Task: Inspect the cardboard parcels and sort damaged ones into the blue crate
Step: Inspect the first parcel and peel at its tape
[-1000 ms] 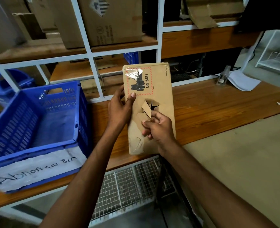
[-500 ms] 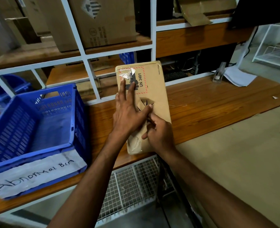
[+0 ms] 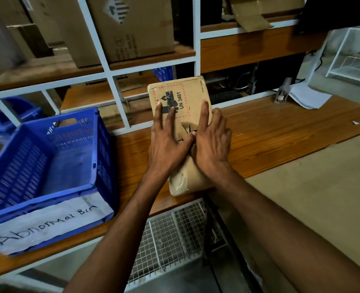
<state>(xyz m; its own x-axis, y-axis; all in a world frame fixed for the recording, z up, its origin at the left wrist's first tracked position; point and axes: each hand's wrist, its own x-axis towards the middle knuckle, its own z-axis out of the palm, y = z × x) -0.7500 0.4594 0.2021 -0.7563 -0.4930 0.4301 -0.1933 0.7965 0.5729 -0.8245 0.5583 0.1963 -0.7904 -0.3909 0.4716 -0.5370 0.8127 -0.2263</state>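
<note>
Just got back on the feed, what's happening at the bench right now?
A person is checking a flat cardboard parcel on the wooden bench. The left hand and right hand both press on it with straight fingers, either side of a torn hole in its face. The blue crate, labelled Abnormal Bin, stands to the left, apart from the parcel, which has not gone in yet.

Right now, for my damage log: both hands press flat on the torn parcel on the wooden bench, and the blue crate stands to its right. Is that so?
No. The head view shows the blue crate standing left of the parcel, not right. The rest holds: left hand and right hand press flat on the torn parcel on the wooden bench.
</note>
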